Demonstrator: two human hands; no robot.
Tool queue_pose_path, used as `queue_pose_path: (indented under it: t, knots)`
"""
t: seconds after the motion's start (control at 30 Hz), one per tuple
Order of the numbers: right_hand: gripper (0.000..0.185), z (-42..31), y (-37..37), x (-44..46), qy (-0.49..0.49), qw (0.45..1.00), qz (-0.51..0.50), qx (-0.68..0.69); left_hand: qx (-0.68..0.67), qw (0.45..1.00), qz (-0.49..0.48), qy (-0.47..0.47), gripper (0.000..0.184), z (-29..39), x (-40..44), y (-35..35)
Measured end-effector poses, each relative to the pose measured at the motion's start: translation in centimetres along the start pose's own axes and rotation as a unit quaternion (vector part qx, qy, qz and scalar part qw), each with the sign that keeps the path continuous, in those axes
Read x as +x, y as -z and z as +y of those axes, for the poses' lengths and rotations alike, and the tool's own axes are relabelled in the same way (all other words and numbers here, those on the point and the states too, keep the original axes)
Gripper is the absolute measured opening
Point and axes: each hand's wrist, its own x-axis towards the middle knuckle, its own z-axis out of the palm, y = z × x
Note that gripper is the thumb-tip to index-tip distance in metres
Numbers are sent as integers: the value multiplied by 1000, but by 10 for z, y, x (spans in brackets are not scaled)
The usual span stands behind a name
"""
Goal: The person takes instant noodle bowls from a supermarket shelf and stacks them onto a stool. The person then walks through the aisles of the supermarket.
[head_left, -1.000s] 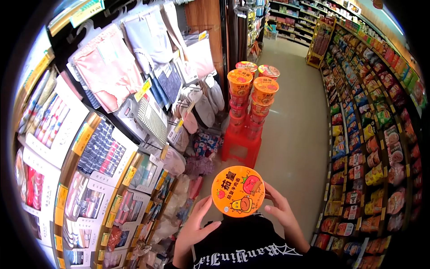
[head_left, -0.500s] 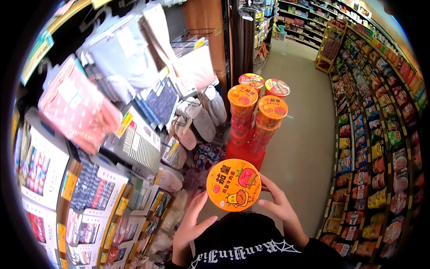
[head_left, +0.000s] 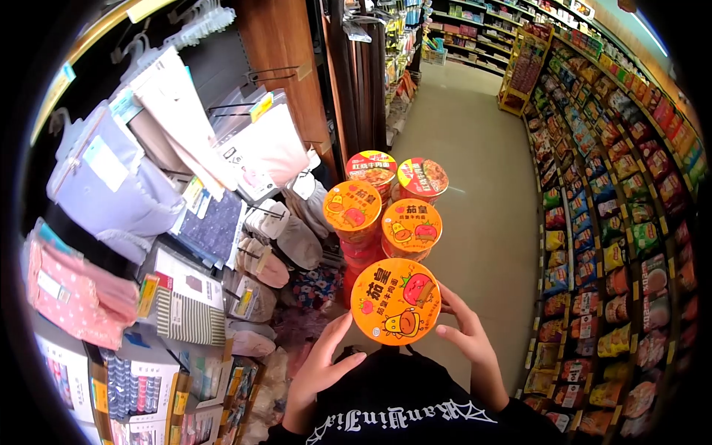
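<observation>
An instant noodle cup (head_left: pixel 395 302) with a round orange lid is held in front of my dark top. My left hand (head_left: pixel 324 362) grips its left side, and my right hand (head_left: pixel 469 335) grips the right. Its body below the lid is hidden. Just beyond stand stacked noodle cups: an orange-lidded left one (head_left: pixel 352 210) and an orange-lidded right one (head_left: pixel 412 226) at the front. Behind them are a red-lidded cup (head_left: pixel 371 170) and a red-and-yellow-lidded cup (head_left: pixel 423 178). Something red lies under the front left stack, mostly covered.
Hanging garments (head_left: pixel 115 182) and slippers (head_left: pixel 297 241) crowd a rack on my left. Bagged snacks (head_left: pixel 586 252) line a long shelf on the right. Between them runs the aisle floor (head_left: pixel 475 170), leading to a yellow display stand (head_left: pixel 523 67) farther back.
The stacked cups now appear nearer and lower in view, and the left rack has shifted left and down. Both hands keep hold of the same noodle cup.
</observation>
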Motion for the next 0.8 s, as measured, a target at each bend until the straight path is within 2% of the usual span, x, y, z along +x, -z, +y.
queue_pose_path:
  t: [0.27,0.33,0.47,0.53,0.57,0.6,0.67,0.8]
  knots:
    - [68,14,0,41,-17,998,55,7,-3,996,-82,18,70,-10,73,47]
    - [67,14,-1,64,1,998,64,11,-125,990,-56,20,70,-16,97,64]
    - [64,3,-5,137,26,995,82,58,-169,980,-96,-40,75,-19,179,113]
    - [60,3,-10,182,22,986,134,100,-69,992,-76,-77,82,-16,225,134]
    - [58,4,-11,203,-2,981,152,118,-107,988,-77,-85,85,-14,245,139]
    - [57,18,-11,225,20,975,174,138,-121,985,-89,-80,82,-7,264,144]
    - [58,6,-17,253,7,973,200,118,-105,990,-44,-80,80,-21,301,151]
    - [57,22,-23,282,-27,957,275,86,-146,986,-75,-43,72,-34,341,158]
